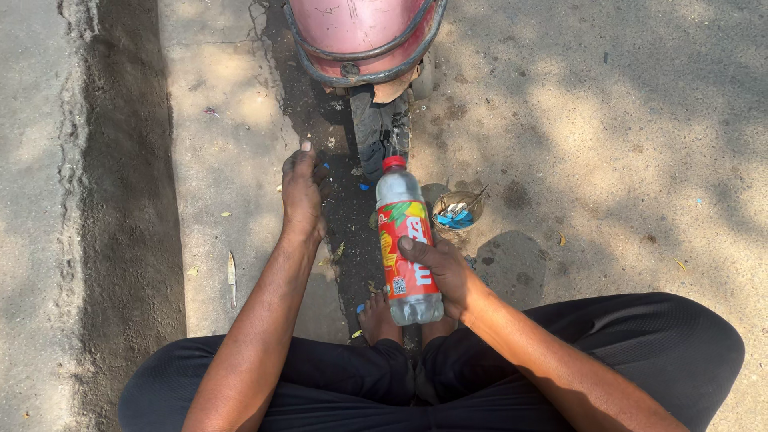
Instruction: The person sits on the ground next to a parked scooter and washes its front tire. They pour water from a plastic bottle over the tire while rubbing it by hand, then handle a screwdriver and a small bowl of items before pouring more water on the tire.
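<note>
My right hand [446, 270] grips a clear plastic bottle [406, 240] with a red cap and a red, yellow and green label, holding it tilted above my bare feet [378, 318]. The bottle holds clear liquid. My left hand [302, 192] is stretched forward, dirty with dark grime, fingers curled loosely and holding nothing, above the edge of a concrete slab. I squat on the ground in black trousers.
The red rear of a scooter [360, 36] with a grey rail and a black mudflap [382, 132] stands just ahead. A small round tin [456, 213] with blue bits sits on the dirt to the right. A concrete slab [216, 160] and gutter lie left.
</note>
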A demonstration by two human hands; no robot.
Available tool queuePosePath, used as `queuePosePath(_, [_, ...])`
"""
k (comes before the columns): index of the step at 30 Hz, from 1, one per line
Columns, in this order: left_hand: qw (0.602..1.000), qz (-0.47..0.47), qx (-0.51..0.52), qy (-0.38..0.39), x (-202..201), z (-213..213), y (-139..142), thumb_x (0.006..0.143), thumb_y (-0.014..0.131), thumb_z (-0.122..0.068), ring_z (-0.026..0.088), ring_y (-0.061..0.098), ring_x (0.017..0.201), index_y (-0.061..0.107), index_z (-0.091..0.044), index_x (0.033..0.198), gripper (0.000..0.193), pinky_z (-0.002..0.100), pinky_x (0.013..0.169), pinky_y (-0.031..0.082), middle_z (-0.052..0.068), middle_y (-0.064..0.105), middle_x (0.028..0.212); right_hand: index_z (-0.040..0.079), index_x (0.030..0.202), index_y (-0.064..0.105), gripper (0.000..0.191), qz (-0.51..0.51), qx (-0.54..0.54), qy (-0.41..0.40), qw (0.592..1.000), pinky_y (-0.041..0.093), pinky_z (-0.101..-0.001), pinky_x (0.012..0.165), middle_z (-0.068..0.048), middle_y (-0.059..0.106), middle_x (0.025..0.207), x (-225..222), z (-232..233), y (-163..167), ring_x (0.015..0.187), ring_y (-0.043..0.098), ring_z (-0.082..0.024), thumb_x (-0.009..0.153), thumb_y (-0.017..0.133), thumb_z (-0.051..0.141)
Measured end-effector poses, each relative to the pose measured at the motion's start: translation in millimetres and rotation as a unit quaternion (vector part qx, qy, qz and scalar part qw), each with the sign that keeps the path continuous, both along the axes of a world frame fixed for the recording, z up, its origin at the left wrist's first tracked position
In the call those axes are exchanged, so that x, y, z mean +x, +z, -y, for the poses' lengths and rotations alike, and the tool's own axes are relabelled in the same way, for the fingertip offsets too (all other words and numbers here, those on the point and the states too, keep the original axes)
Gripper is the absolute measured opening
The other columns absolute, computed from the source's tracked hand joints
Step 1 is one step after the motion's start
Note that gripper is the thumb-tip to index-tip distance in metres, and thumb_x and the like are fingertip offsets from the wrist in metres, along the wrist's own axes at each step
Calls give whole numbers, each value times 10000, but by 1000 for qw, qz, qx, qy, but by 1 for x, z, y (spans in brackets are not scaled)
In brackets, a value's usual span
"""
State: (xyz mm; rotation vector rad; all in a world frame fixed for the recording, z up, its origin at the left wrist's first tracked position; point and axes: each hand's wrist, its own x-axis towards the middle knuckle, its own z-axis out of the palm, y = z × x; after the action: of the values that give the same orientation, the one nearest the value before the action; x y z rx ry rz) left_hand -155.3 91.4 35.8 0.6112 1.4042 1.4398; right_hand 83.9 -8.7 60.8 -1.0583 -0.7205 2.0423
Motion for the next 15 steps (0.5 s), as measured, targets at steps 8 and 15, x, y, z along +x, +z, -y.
queuePosePath(8, [1000, 9, 1, -17, -8, -1, 3, 992, 498, -513, 337, 452, 1408, 299, -33, 1529, 747, 530, 1130, 369, 192, 447, 1494, 35, 1292, 573, 605, 13, 2, 8, 1000, 628, -356, 744, -103, 721, 994, -2, 6, -6, 832, 734, -180, 816, 801, 330])
queuePosePath(15, [1000, 8, -9, -23, -5, -3, 1, 975, 488, -501, 360, 467, 1393, 339, -20, 1516, 739, 555, 1120, 371, 191, 466, 1493, -9, 1251, 606, 552, 11, -23, 19, 999, 641, -371, 714, -132, 734, 967, 2, 1, -12, 800, 742, -204, 846, 783, 322])
